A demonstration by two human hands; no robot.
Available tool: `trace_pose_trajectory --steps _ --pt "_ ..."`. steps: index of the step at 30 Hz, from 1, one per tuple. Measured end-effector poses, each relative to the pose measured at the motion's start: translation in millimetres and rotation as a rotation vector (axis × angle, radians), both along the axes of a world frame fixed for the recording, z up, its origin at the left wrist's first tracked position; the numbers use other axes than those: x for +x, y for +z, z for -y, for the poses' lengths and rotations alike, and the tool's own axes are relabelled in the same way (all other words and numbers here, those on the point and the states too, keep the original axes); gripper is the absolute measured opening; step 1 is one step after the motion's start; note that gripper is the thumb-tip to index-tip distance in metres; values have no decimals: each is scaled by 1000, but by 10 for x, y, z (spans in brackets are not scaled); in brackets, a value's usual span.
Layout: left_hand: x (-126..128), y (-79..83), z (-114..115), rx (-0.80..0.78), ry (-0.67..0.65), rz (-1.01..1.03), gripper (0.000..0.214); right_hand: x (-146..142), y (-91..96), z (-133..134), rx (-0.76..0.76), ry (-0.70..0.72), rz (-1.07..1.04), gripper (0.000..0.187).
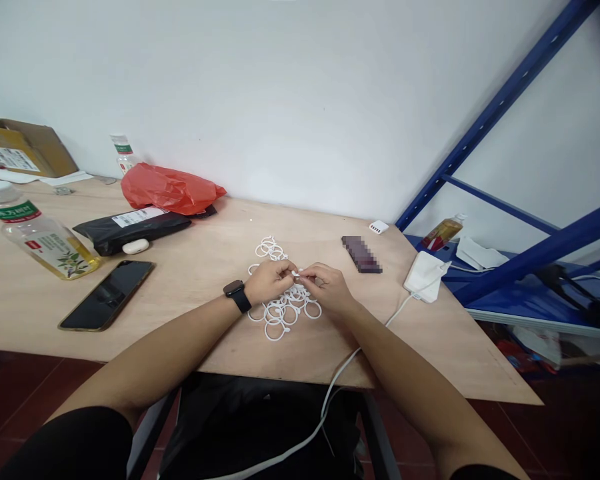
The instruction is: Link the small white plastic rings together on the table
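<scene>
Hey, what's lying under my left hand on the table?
White rings show around your left hand, on the wooden table. Whatever lies directly beneath the hand is covered, so any rings there can't be counted.

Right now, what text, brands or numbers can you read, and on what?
"东方树叶", probably, slightly blurred: green band of the near tea bottle
Too small or blurred: that bottle's lower print; the rear bottle; shipping label on the black parcel; label on the cardboard box; shelf bottle
Pixelated, unreadable: dark rectangular object
</scene>
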State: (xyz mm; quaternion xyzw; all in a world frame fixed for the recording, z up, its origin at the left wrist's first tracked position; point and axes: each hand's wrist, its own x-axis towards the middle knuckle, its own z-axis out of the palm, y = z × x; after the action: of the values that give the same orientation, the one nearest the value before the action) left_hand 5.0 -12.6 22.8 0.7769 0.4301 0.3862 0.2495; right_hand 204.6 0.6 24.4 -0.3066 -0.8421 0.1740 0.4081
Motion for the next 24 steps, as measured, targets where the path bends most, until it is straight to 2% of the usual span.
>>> trace_pose_trajectory --steps 6,13,20,24 --pt "-4 -7 -22 -26 -4 5 20 -10 -47 -11 -5 28 18 15" --pt "1 18 -36 -145 -86 81 25 -14 -23 -1 19 48 18 13" --pt "-7 -52 -81 -284 -80 182 28 -23 -19 19 3 51 18 14" --pt "-5 -82 -93 -233 -66 184 29 -25 -11 16 18 41 8 14"
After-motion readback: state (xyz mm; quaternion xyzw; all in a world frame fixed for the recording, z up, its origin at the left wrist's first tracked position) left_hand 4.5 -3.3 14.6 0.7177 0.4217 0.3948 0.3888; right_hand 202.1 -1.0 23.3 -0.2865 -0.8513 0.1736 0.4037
